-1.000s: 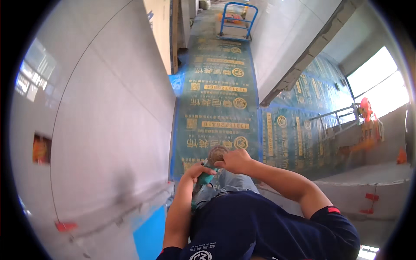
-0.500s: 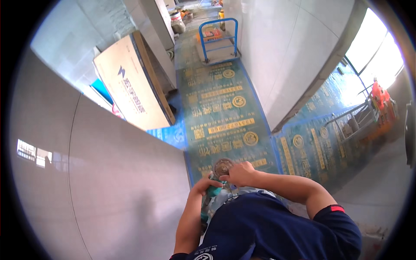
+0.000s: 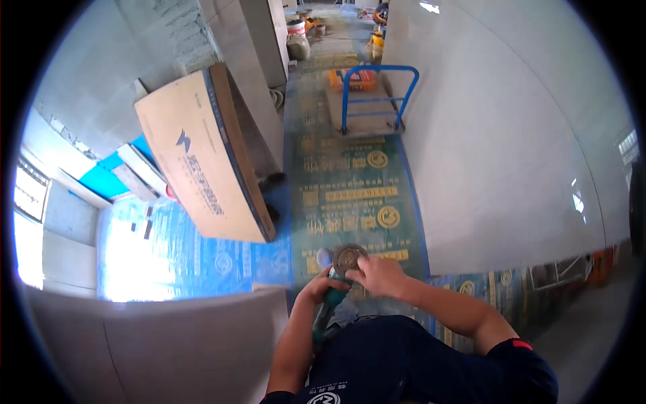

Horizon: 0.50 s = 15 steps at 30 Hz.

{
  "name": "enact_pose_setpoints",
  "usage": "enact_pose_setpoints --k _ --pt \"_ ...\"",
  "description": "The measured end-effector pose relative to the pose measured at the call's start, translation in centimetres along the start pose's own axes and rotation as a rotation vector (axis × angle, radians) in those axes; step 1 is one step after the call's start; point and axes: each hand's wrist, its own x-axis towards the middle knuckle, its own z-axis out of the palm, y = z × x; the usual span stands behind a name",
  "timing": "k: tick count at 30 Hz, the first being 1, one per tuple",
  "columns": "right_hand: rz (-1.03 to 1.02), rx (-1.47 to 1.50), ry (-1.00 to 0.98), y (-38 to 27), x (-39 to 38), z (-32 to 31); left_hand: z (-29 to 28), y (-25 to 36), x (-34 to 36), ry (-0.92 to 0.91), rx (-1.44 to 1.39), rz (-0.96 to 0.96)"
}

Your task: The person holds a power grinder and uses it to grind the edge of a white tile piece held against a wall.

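A teal angle grinder [image 3: 328, 306] is held in front of my body, its round, brownish disc [image 3: 349, 258] at the far end. My left hand [image 3: 319, 285] is closed around the grinder's body just behind its head. My right hand [image 3: 379, 275] reaches in from the right, its fingers closed at the near right edge of the disc. Part of the disc's rim and my right fingertips hide each other. The grinder's rear end runs back towards my shirt.
Beyond my hands, a blue-handled platform trolley [image 3: 380, 101] stands on the green floor covering [image 3: 343, 168], carrying an orange package [image 3: 352, 79]. A large cardboard box [image 3: 195, 158] leans at the left. A tiled wall [image 3: 498, 148] rises along the right. Buckets [image 3: 296, 28] stand far back.
I have moved forward along the passage, so the left wall's end and the blue-covered room now show. My left hand still holds the grinder, and my right hand stays at its disc.
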Motion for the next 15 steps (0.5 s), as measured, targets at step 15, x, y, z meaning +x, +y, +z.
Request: enact_pose_setpoints --k 15 --pt "-0.328 0.018 0.554 4.6 47.9 -28.1 -5.6 54.0 19.8 -0.120 0.322 0.366"
